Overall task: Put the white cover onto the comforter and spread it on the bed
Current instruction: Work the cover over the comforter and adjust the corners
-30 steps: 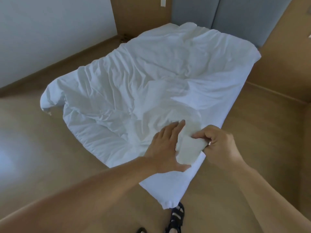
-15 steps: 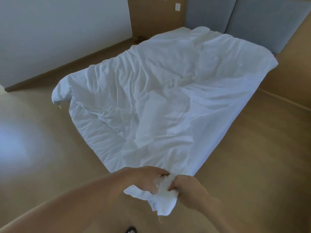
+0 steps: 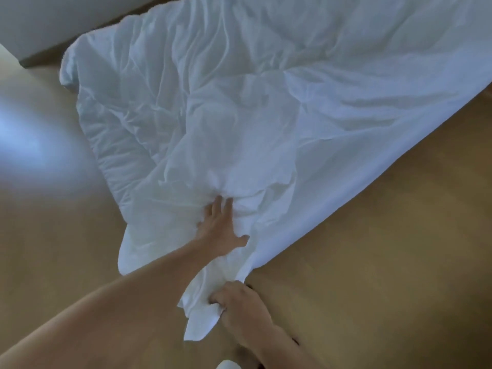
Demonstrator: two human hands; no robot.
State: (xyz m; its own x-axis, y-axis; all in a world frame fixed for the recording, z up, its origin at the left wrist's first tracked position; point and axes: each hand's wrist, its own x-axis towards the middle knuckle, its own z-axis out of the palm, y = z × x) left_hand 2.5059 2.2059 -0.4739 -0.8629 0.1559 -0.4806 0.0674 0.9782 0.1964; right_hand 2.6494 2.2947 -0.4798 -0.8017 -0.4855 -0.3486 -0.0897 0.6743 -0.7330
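The white cover (image 3: 266, 102), wrinkled and with the comforter's bulk showing under it, lies spread across the bed and fills the upper part of the head view. Its near corner hangs toward me over the floor. My left hand (image 3: 221, 230) lies flat on the fabric just above that corner, fingers straight and spread, pressing into the folds. My right hand (image 3: 239, 310) grips the bunched tip of the corner in a fist, lower down. The bed itself is hidden under the fabric.
Tan wooden floor (image 3: 372, 235) surrounds the bed on the left, front and right. A pale wall (image 3: 40, 20) with a dark skirting runs along the upper left. A bright patch of glare lies on the floor at the left.
My left hand let go of the bunched corner and moved up onto the cover, fingers now flat. My right hand still holds the corner. The view has moved closer and tilted down.
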